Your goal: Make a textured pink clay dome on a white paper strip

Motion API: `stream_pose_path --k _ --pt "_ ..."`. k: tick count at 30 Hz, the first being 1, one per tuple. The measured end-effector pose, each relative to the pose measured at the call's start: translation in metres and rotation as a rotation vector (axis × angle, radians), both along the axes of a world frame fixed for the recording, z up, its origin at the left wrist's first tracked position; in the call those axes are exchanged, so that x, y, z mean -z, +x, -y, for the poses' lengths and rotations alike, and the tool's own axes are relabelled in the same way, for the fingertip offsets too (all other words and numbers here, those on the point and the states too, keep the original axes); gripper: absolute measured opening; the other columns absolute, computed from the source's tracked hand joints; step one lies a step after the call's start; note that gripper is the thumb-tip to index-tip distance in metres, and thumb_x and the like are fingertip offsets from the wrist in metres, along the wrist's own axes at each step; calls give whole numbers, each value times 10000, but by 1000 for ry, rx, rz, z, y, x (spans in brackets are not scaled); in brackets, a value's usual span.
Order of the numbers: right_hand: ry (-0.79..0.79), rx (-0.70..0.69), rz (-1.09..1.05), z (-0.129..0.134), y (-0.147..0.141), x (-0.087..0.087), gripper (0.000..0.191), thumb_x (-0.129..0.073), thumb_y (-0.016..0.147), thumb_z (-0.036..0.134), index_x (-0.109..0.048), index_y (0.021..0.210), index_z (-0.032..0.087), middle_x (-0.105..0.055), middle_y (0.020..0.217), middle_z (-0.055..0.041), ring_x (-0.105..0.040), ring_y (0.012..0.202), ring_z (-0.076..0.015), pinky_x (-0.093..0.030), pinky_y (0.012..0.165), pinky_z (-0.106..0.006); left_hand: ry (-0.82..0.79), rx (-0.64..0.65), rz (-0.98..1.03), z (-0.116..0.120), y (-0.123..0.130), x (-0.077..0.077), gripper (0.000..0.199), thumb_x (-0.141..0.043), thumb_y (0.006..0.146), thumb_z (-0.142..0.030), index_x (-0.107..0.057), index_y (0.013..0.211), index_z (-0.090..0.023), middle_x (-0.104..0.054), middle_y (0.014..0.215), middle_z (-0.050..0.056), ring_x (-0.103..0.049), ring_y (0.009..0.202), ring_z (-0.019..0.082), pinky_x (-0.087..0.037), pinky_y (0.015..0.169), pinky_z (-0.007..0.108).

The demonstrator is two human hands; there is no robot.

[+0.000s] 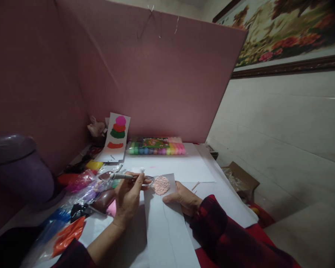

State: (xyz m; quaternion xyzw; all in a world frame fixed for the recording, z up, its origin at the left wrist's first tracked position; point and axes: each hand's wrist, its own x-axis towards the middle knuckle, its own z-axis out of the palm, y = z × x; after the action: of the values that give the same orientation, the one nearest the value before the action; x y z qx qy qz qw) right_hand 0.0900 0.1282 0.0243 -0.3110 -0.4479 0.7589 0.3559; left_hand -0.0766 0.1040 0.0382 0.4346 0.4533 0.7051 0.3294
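A fork (125, 176) with a patterned handle is pinched in the fingers of my left hand (130, 195). Its tines meet the left edge of a round, pale pink clay disc (161, 185) with a rough, ridged surface. That disc lies near the top of a long white card (166, 227), which has a thin drawn line running down from it. My right hand (183, 197) grips the card's right edge, thumb on the front beside the disc and the other fingers hidden behind.
Bags of coloured clay (102, 201) cover the table's left side. A pack of coloured clay (157, 147) lies at the back, beside an upright card (117, 136) with coloured shapes. Small sticks (195, 185) lie right of the card. A purple bin (19, 173) stands far left.
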Motion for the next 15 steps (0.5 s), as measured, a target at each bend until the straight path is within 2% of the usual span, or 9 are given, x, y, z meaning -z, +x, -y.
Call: stream_pose_path --k 8,15 --pt "9 -12 -2 1 0 -2 557 -701 482 44 -678 1030 138 -721 898 -84 -657 790 -247 -477 832 -427 26 30 -45 2 0 1 183 -691 765 -313 -593 790 -161 -709 644 15 -709 622 201 -593 526 284" --pt "-2 -2 17 0 0 -1 524 -704 473 46 -687 987 146 -719 877 -71 -647 788 -239 -470 839 -424 35 1 -50 0 -2 0 189 -692 767 -320 -591 793 -163 -704 639 5 -705 606 193 -592 518 276"
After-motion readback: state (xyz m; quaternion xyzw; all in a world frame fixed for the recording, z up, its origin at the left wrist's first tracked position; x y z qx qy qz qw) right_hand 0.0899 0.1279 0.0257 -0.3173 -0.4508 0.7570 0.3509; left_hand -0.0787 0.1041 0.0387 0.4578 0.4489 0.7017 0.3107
